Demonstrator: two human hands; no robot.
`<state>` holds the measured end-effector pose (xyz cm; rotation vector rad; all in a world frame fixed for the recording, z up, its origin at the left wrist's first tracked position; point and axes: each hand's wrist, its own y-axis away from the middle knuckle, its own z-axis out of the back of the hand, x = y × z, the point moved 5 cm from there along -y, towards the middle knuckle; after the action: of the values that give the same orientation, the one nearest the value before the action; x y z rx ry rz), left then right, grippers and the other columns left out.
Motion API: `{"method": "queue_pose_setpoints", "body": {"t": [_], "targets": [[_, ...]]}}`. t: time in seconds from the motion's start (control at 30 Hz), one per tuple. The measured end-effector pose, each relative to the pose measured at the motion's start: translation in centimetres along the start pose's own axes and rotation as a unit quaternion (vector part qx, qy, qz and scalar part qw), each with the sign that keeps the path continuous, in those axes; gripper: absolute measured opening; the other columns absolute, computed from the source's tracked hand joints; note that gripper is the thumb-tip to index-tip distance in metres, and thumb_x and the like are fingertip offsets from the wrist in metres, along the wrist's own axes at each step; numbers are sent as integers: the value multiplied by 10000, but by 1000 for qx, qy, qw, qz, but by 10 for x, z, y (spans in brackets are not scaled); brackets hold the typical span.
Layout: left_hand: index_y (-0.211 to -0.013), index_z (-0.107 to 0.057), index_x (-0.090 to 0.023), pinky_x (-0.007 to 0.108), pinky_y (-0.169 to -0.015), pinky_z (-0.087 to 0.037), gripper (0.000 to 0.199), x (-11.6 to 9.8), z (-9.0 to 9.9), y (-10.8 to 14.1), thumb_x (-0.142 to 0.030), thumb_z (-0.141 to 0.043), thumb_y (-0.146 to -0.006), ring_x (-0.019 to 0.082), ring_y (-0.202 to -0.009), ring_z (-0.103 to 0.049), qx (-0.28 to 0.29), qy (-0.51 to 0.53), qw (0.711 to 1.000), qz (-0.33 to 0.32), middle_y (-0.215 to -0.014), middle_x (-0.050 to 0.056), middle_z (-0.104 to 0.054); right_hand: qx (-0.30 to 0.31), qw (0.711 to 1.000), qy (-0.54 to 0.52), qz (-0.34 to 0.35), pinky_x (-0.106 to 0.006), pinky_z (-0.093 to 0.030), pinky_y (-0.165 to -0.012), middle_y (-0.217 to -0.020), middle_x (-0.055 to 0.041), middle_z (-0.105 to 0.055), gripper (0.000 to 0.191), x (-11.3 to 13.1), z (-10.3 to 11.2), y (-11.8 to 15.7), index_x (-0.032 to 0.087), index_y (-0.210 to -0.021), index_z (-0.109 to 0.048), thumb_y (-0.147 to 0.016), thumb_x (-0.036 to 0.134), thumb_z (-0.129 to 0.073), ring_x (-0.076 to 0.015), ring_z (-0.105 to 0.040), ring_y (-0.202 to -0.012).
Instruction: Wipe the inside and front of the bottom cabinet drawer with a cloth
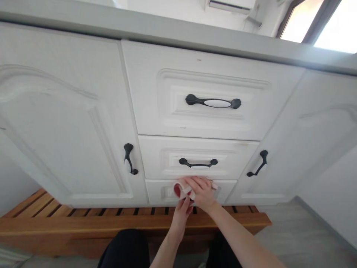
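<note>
Against the bottom drawer (156,191), our left hand (182,211) and right hand (203,191) grasp a crumpled pale-pink cloth (182,184), red inside.

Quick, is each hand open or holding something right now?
Left hand: touching the pink cloth from below; grip unclear.
Right hand: closed over the cloth, holding it.

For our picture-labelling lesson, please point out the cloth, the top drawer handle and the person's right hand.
Cloth (183,187): head view, its folded left part.
Top drawer handle (217,103): head view, its white middle.
Right hand (203,192): head view, its back.
</note>
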<state>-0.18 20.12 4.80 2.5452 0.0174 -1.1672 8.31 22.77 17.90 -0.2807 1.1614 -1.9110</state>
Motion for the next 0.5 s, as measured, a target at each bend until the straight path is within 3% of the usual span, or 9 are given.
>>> {"method": "queue_pose_setpoints", "body": {"t": [0.13, 0.2, 0.27, 0.4, 0.5], "targets": [[-1085, -669, -226, 278, -857, -454, 536, 4, -2, 0, -589, -761, -701, 240, -1211, -560, 6, -16, 1000, -5, -1220, 78, -668, -1, 992, 74, -102, -398, -443, -947, -1110, -65, -699, 324, -77, 58, 55, 300, -1228, -656, -913, 305, -583, -229, -584, -1042], [-1071, -668, -223, 268, -871, -451, 503, 3, -4, 3, -593, -731, -737, 233, -1237, -544, 16, -12, 1000, -13, -1226, 76, -667, 17, 986, 102, -133, -436, -458, -952, -1187, -83, -668, 303, -96, 81, 78, 306, -1188, -680, -904, 254, -584, -249, -567, -1088], [-1086, -664, -231, 257, -871, -449, 479, 2, -5, 6, -583, -710, -765, 219, -1243, -540, 22, -7, 1000, -15, -1237, 69, -667, 34, 967, 126, -220, -500, -463, -953, -1262, -112, -624, 313, -102, 99, 103, 298, -1180, -692, -921, 251, -523, -286, -546, -1128], [-1049, -678, -216, 233, -817, -451, 486, -1, -8, 10, -577, -747, -732, 205, -1185, -567, 12, 0, 1000, -8, -1192, 75, -685, -12, 880, 53, -472, -632, -453, -958, -1204, -187, -612, 440, -77, 126, 168, 189, -1154, -705, -870, 453, -497, -382, -569, -1092], [-998, -682, -207, 221, -768, -460, 524, -3, -11, 12, -595, -792, -664, 184, -1096, -600, -6, 14, 1000, -6, -1145, 74, -695, -29, 810, -85, -580, -606, -527, -889, -1148, -113, -658, 413, -30, 132, 207, 327, -1068, -727, -724, 514, -598, -401, -610, -1092]]}}
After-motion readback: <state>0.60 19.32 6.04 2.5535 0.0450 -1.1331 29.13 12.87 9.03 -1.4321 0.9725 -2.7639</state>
